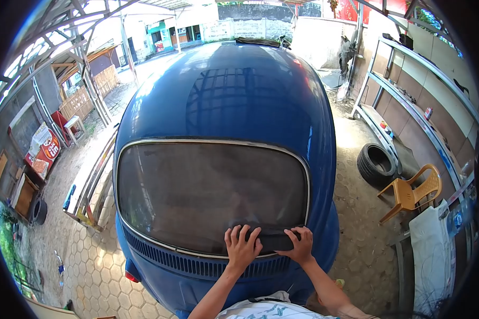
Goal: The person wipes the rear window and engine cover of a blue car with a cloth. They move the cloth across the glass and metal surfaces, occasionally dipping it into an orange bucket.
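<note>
In front of me stands a blue car (250,101) with rounded bodywork, seen from its rear. Its dark rear window (207,186) has a bright metal trim. A black oblong block (275,240) lies against the window's lower right edge; I cannot make out its exact kind. My left hand (243,247) grips the block's left end with bent fingers. At its right end, my right hand (300,245) is closed round it. Just below the hands runs a row of vent slots (197,267) in the blue body.
On the right are a tyre (377,165), a tan plastic chair (414,192) and a metal shelf rack (410,101). A long metal frame (93,178) lies along the left side, over hexagonal paving (98,266). A red sign (47,151) leans at the far left wall.
</note>
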Motion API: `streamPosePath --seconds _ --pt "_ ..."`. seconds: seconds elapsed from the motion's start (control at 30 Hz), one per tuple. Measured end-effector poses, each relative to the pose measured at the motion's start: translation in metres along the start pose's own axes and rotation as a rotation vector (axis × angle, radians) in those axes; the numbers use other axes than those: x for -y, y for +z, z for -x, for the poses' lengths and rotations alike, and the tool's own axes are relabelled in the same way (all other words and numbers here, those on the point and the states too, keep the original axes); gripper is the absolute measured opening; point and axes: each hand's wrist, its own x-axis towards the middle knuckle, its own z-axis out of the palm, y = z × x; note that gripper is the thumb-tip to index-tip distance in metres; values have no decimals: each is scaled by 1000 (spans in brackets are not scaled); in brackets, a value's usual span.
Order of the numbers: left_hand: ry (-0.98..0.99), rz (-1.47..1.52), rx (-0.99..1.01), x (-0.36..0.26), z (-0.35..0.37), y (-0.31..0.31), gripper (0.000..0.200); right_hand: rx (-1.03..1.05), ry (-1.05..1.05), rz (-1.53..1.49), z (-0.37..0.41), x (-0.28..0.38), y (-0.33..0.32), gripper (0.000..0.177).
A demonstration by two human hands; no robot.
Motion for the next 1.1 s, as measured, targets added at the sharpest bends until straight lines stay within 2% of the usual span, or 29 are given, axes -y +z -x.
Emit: streamPosePath --seconds 0.13,0.3,0.4,0.47,0.5,0.67,0.77,0.93,1.1 --pt "-42 3 -75 25 -35 -4 36 -44 -120 -39 -65 -7 9 80" --pt "-59 11 -219 52 -144 13 31 -192 -203 12 -190 -31 12 82" --pt "-22 -13 -253 61 -206 22 28 -252 -187 92 -245 -48 16 82" --pt "10 -10 -289 69 -229 32 28 -284 -111 75 -246 -44 23 82" --pt "-4 85 -270 71 -230 34 27 -301 -72 68 -245 -43 27 83" --pt "20 132 -150 56 -184 14 30 -242 72 7 -180 -17 26 84" --pt "33 158 -63 45 -124 4 34 -189 74 -33 -111 -4 25 84" --pt "-54 146 24 34 -23 -12 37 -72 68 -114 -25 25 24 83" --pt "-163 111 5 38 35 -30 38 14 -3 -167 -3 53 21 79"
